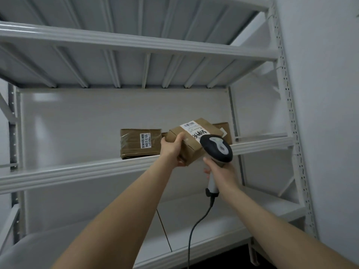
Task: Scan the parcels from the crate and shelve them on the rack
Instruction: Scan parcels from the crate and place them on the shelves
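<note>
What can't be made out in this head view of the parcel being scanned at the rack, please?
- The crate: outside the head view's frame.
- The rear box: mostly hidden behind the parcel in the left hand; no label shows.
- The parcel's label: print too small and blurred; the scanner covers its lower end.
- The scanner's window: faces away; the right hand hides the trigger.
- The cable: cut off by the bottom edge.

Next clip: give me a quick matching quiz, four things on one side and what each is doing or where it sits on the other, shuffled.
1 left hand
2 right hand
3 taped parcel
4 cable

A stands on the middle shelf
B grips the scanner
C hangs below the scanner
D holds the tilted parcel

Pairs: 1-D, 2-B, 3-A, 4-C
</note>
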A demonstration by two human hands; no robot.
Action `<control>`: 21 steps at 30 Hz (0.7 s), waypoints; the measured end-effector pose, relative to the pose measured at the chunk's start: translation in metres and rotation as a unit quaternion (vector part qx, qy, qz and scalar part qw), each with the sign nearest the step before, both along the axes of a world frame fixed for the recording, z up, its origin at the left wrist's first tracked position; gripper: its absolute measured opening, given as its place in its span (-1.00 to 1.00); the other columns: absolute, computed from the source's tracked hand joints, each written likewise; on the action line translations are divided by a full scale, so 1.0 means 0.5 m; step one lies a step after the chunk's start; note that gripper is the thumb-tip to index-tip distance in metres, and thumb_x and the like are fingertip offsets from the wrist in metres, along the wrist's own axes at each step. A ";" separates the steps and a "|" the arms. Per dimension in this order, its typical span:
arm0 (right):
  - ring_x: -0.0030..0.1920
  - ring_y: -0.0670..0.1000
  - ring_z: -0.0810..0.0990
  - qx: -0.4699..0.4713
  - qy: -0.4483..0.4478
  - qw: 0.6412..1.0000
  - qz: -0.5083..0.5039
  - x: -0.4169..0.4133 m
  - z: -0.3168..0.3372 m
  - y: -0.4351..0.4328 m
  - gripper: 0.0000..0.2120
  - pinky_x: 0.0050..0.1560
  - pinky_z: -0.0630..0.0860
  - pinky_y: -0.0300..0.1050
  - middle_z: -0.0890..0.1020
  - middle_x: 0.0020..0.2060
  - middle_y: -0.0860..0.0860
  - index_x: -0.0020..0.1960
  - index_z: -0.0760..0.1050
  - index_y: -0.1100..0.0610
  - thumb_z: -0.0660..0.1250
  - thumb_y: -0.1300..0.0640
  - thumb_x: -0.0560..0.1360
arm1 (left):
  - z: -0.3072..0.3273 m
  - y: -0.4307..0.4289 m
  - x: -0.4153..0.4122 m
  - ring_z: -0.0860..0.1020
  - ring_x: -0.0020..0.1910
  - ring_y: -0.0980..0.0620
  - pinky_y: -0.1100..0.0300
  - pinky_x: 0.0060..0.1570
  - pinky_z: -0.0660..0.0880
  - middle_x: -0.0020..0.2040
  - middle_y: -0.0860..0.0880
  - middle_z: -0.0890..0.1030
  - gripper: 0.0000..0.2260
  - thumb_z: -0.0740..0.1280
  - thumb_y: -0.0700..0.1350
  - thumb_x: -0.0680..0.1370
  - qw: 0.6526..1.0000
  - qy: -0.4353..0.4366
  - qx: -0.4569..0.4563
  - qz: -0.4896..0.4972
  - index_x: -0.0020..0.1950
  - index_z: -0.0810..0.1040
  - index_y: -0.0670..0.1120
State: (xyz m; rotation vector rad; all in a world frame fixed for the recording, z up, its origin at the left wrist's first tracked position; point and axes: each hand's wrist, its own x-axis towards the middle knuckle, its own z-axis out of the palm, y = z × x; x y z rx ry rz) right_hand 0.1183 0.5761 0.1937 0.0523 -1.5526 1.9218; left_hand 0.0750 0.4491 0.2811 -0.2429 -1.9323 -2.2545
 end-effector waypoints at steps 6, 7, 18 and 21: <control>-0.22 -0.03 0.66 -0.023 0.012 0.999 0.035 -0.057 0.068 -0.004 -0.75 -0.16 0.61 -0.11 0.65 -0.09 -0.01 0.11 0.54 0.12 0.45 0.09 0.47 | 0.066 0.012 -0.078 0.57 -0.02 -0.35 -0.18 -0.57 0.51 0.15 -0.26 0.49 -0.34 0.45 0.11 0.38 0.998 -0.030 -0.030 0.055 0.32 0.24 -0.13; -0.23 -0.03 0.65 -0.025 0.012 0.999 0.036 -0.067 0.075 -0.002 -0.75 -0.18 0.61 -0.11 0.65 -0.09 -0.01 0.11 0.54 0.12 0.45 0.09 0.47 | 0.071 0.015 -0.104 0.57 -0.03 -0.36 -0.23 -0.51 0.53 0.14 -0.26 0.51 -0.31 0.46 0.18 0.33 0.996 -0.044 -0.026 0.066 0.29 0.26 -0.12; -0.13 0.04 0.66 -0.039 -0.009 0.999 0.033 -0.155 0.113 0.039 -0.56 -0.07 0.64 0.00 0.61 0.01 0.05 0.26 0.45 0.14 0.47 0.06 0.45 | 0.062 0.041 -0.153 0.49 0.20 -0.25 0.02 0.04 0.49 0.34 -0.21 0.27 -0.24 0.46 0.15 0.42 0.917 0.066 -0.314 0.236 0.43 0.21 -0.20; -0.15 0.04 0.64 -0.052 -0.017 0.998 0.024 -0.171 0.104 0.050 -0.59 -0.05 0.64 0.03 0.59 -0.12 0.03 0.21 0.47 0.17 0.48 0.05 0.44 | 0.051 0.062 -0.137 0.50 0.18 -0.19 0.01 -0.02 0.47 0.34 -0.17 0.27 -0.49 0.37 -0.02 0.54 0.838 0.202 -0.425 0.275 0.43 0.26 -0.06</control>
